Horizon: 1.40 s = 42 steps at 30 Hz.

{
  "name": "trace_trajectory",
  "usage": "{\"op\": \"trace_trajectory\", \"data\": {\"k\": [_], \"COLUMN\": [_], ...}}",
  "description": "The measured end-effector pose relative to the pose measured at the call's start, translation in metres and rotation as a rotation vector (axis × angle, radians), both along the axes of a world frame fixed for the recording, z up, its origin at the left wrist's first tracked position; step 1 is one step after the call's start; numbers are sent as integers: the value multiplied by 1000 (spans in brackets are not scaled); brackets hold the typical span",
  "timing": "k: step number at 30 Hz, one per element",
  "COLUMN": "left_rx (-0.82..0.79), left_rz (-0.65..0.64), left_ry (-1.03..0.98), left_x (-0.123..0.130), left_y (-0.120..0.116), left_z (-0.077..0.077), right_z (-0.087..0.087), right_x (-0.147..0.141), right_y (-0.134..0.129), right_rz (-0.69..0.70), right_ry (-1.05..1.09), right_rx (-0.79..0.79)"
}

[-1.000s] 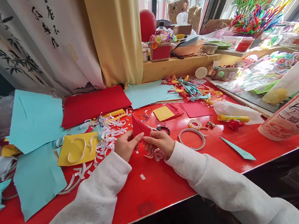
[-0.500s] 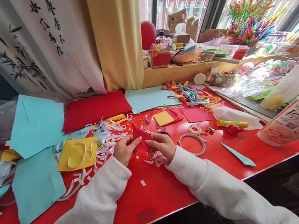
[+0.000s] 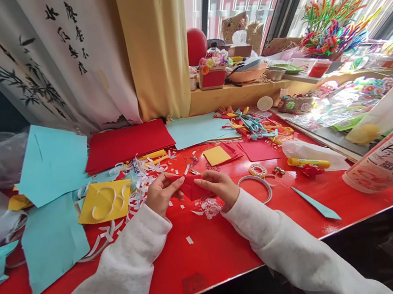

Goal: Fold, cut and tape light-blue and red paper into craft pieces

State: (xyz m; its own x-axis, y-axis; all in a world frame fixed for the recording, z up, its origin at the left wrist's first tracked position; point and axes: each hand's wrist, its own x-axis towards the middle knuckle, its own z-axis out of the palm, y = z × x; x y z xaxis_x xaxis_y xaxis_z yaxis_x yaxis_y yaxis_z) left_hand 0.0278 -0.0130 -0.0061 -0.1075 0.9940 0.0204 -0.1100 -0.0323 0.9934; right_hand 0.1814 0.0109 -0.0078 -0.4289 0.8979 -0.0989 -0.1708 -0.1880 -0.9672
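Note:
A small folded piece of red paper (image 3: 192,189) is held between both my hands, above the red table. My left hand (image 3: 162,193) pinches its left side between thumb and fingers. On the right side, my right hand (image 3: 220,186) grips it the same way, thumb on top. Scissors (image 3: 194,171) lie just beyond the paper, mostly hidden behind it and my right hand. Below the paper sits a crumpled bit of white and red wrapping (image 3: 210,208).
White paper strips (image 3: 146,184) and yellow paper (image 3: 105,202) lie left of my hands. To the right are a tape roll (image 3: 258,170), a larger ring (image 3: 254,188), a yellow glue stick (image 3: 308,163) and a folded blue strip (image 3: 316,204). A drink cup (image 3: 388,156) stands far right.
The red paper has turned from an upright pointed shape to a lower, flatter one. My right hand has shifted slightly right, and both hands still hold it.

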Motion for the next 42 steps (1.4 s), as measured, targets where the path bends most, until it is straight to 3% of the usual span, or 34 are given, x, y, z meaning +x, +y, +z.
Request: {"op": "trace_trajectory", "data": {"k": [4, 9, 14, 21, 27, 31, 42], "left_rx": [-47, -134, -189, -222, -198, -175, -157], "left_rz": [-57, -199, -172, -198, -239, -183, -196], "left_ry": [-35, 14, -24, -148, -130, -83, -75], "left_x": [0, -5, -7, -7, -5, -2, -1], "left_y": [-1, 0, 0, -1, -3, -3, -3], "left_z": [2, 5, 7, 6, 9, 6, 6], "right_z": [5, 3, 2, 3, 3, 3, -1], "right_x": [5, 5, 8, 10, 7, 6, 6], "right_y": [0, 2, 3, -1, -2, -3, 0], "right_rz": [60, 3, 70, 43, -64, -32, -18], "right_ry": [-13, -22, 57, 81, 50, 24, 21], "right_rx": [-9, -18, -35, -15, 49, 78, 92]}}
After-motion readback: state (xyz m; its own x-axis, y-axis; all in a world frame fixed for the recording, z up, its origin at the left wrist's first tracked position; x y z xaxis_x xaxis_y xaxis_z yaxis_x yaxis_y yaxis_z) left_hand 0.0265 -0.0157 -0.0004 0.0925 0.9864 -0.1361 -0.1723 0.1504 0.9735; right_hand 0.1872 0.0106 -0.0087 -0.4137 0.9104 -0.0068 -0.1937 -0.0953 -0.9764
